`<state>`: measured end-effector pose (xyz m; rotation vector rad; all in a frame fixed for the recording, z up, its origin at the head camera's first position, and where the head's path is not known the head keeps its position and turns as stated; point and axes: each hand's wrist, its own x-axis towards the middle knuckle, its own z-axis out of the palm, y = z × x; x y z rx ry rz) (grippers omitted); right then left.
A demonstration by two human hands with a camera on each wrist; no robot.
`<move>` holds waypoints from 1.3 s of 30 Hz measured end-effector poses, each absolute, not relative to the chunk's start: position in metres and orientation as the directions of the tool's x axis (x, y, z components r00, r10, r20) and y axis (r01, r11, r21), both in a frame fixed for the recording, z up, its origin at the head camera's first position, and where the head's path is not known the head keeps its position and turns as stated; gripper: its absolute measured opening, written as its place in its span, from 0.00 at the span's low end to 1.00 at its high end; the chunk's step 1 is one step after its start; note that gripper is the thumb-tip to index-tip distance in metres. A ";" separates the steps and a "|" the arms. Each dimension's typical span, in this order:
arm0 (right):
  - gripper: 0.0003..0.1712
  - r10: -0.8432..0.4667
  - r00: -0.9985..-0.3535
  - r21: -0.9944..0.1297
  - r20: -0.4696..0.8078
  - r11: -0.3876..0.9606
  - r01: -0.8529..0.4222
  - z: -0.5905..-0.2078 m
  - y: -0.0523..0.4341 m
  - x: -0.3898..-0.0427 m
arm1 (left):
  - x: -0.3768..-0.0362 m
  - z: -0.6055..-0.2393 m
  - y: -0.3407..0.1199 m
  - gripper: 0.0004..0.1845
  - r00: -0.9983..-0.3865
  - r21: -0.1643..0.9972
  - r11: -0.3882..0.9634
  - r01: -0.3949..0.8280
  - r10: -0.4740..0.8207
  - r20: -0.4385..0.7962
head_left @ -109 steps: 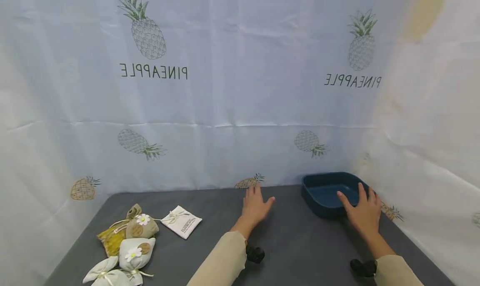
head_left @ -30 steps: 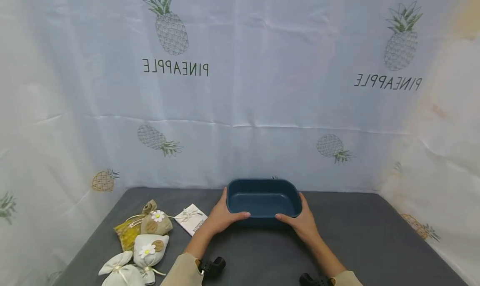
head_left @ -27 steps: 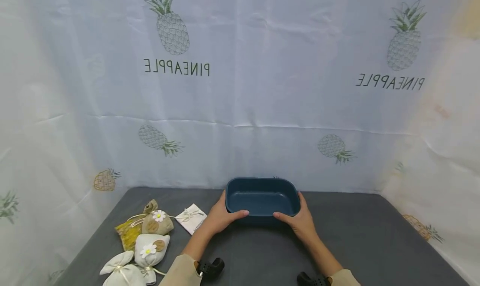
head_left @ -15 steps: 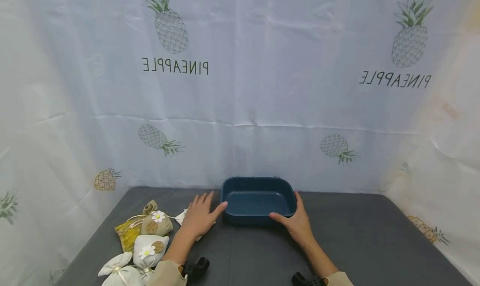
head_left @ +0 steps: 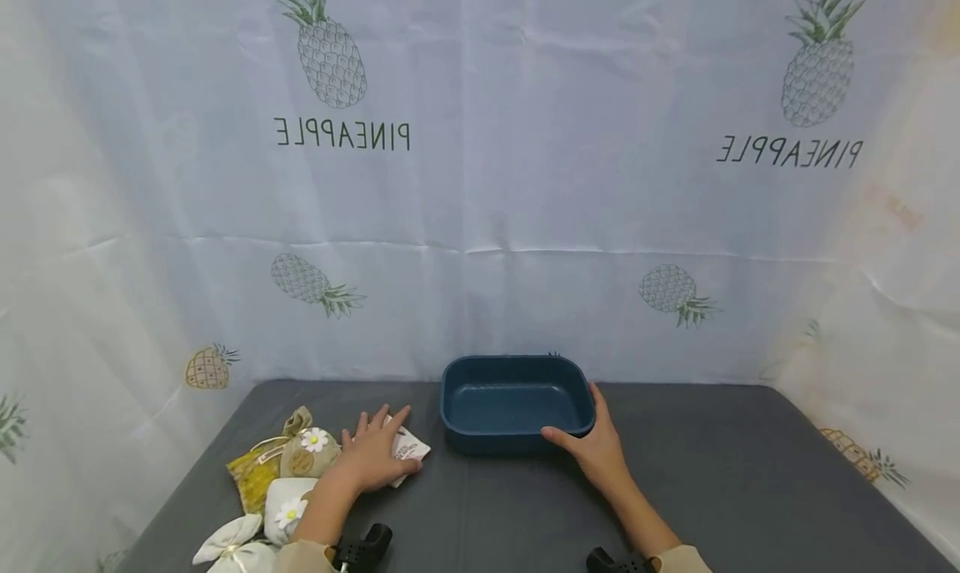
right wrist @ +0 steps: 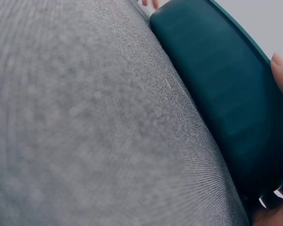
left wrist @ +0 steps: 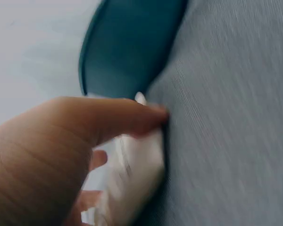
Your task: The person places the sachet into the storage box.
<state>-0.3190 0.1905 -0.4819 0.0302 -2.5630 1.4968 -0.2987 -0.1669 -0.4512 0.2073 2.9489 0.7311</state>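
A dark blue oblong tray stands at the back middle of the grey table. My right hand grips its near right corner, thumb along the front rim and fingers round the side; the right wrist view shows a fingertip on the tray. My left hand lies on a flat white sachet left of the tray, fingers fairly straight. In the left wrist view the thumb reaches over the sachet, with the tray just beyond.
Several small cloth sachets lie in a pile at the near left: a beige one with a daisy, a yellow one, white ones. A pineapple-print curtain closes the back and sides.
Both hands slid the tray from the far right to the middle. My left hand then let go and moved left onto the white sachet. The right hand stays on the tray.
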 end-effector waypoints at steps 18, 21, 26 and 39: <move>0.68 0.070 -0.988 -0.851 0.140 0.519 -0.084 -0.481 0.192 -0.317 | -0.309 -0.492 -0.162 0.53 -0.970 0.578 0.802 0.154 0.011 0.243; 0.68 0.068 -0.988 -0.851 0.140 0.518 -0.086 -0.481 0.191 -0.317 | -0.310 -0.491 -0.162 0.47 -0.966 0.613 0.779 0.136 -0.034 0.258; 0.67 0.062 -0.986 -0.851 0.153 0.515 -0.099 -0.482 0.190 -0.319 | -0.311 -0.489 -0.162 0.39 -0.935 0.701 0.701 0.128 -0.151 0.322; 0.67 0.067 -0.988 -0.856 0.141 0.509 -0.088 -0.482 0.191 -0.316 | -0.314 -0.488 -0.160 0.35 -0.920 0.754 0.651 0.085 -0.240 0.311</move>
